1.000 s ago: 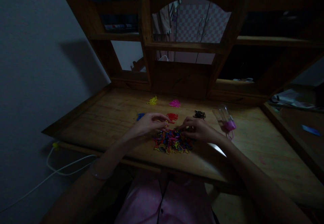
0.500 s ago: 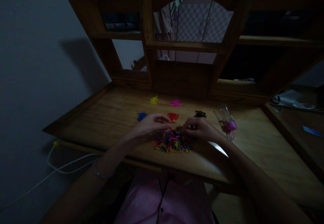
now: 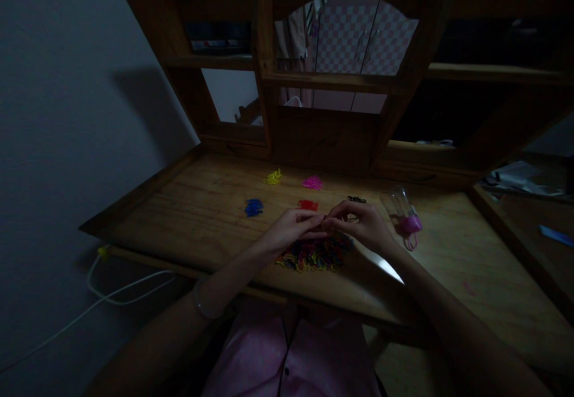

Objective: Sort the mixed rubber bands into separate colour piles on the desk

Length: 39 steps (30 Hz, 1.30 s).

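A mixed pile of small, thin loop-shaped pieces [image 3: 314, 260] in several colours lies near the front edge of the desk. Above its back part, my left hand [image 3: 299, 225] and my right hand [image 3: 359, 223] meet at the fingertips. Both have their fingers pinched together; whatever is between them is too small and dark to make out. Single-colour heaps of the pieces lie beyond: blue [image 3: 253, 207], yellow [image 3: 273, 176], pink [image 3: 313, 182] and red [image 3: 308, 205]. A black heap [image 3: 357, 199] is partly hidden behind my right hand.
A clear bottle with a pink cap [image 3: 410, 223] lies on the desk [image 3: 179, 205] to the right. Wooden shelving [image 3: 332, 80] rises along the back edge. A white cable [image 3: 112, 298] hangs at the left, and a wall [image 3: 58, 116] stands beyond it.
My left hand has moved right, to the fingertips of my right hand, uncovering the blue heap. My right hand has lifted slightly and now covers part of the black heap.
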### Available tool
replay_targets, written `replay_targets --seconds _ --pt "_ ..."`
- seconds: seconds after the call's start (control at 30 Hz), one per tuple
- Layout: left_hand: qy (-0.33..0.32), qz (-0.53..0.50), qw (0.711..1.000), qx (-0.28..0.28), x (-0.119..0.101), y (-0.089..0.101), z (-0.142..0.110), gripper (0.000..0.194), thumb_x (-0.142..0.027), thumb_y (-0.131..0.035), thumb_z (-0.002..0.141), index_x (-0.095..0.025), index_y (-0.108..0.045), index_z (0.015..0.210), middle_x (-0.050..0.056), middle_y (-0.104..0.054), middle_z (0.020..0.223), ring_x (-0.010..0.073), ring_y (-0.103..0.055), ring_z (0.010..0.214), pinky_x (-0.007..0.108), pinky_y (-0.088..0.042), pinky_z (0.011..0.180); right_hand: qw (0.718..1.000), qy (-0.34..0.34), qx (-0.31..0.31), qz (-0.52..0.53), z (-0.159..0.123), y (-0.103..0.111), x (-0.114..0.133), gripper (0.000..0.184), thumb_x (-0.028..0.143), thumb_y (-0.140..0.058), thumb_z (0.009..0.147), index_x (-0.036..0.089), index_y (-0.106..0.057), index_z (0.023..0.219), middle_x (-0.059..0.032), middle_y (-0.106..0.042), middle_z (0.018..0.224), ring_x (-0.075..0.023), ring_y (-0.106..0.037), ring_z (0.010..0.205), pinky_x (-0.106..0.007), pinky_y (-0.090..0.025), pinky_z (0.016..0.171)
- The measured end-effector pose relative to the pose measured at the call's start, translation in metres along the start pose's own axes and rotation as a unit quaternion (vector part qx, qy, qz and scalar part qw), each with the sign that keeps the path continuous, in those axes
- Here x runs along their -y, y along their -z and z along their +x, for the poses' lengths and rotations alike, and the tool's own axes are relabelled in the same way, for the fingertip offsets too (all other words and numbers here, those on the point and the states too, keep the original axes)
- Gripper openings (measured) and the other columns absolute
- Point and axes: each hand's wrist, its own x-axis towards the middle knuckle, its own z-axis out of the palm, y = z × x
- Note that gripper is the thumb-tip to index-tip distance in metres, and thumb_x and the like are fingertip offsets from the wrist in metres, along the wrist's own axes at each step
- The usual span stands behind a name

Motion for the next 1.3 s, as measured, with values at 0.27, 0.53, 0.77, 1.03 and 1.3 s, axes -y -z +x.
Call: replay_targets --seconds 0.27,0.53,0.77,1.03,1.3 --pt "0.01 0.02 0.999 -0.05 -0.004 0.006 0.001 0.039 -0.029 -0.081 0.068 -0.012 -0.072 0.101 0.012 -0.074 0.099 0.0193 -0.071 0.088 0.032 -0.053 0.091 1.0 0.005 -0.011 0.002 -0.001 -0.004 -0.001 0.014 0.033 -0.069 0.082 0.02 -0.073 0.08 -0.0027 -0.07 0.077 -0.0156 -0.062 0.07 -0.027 -0.045 0.064" --pt "-0.001 0.03 0.998 -0.054 -0.002 0.024 0.001 0.031 -0.025 -0.08 0.069 -0.012 -0.071 0.096 0.012 -0.075 0.096 0.0194 -0.072 0.085 0.033 -0.055 0.086 0.998 -0.009 0.055 0.027 0.002 0.002 -0.002 0.019 0.033 -0.059 0.089 0.023 -0.074 0.094 -0.0041 -0.073 0.091 -0.0175 -0.066 0.082 -0.028 -0.049 0.072" --pt "0.011 0.048 0.996 -0.075 -0.008 0.035 -0.006 0.028 -0.023 -0.078 0.071 -0.011 -0.068 0.094 0.013 -0.074 0.092 0.0204 -0.072 0.084 0.034 -0.055 0.084 0.986 0.047 0.145 -0.06 -0.002 -0.005 -0.013 0.017 0.024 -0.064 0.085 0.024 -0.073 0.099 -0.0045 -0.069 0.094 -0.0158 -0.063 0.078 -0.029 -0.049 0.071" --pt "0.005 0.018 0.998 -0.064 -0.006 0.041 -0.006 0.027 -0.019 -0.077 0.072 -0.01 -0.066 0.095 0.014 -0.073 0.098 0.0201 -0.072 0.086 0.036 -0.054 0.088 0.979 0.092 0.165 -0.078 -0.004 -0.017 -0.02 0.02 0.019 -0.063 0.084 0.025 -0.072 0.102 -0.005 -0.068 0.101 -0.0182 -0.064 0.09 -0.031 -0.048 0.082" --pt "0.023 0.042 0.997 -0.065 -0.014 0.033 -0.007 0.025 -0.02 -0.076 0.072 -0.01 -0.067 0.093 0.013 -0.074 0.092 0.0187 -0.072 0.083 0.032 -0.056 0.083 0.987 0.056 0.142 -0.05 -0.004 -0.012 -0.015 0.011 0.021 -0.064 0.083 0.021 -0.07 0.092 -0.0033 -0.067 0.09 -0.0145 -0.061 0.076 -0.027 -0.046 0.07"
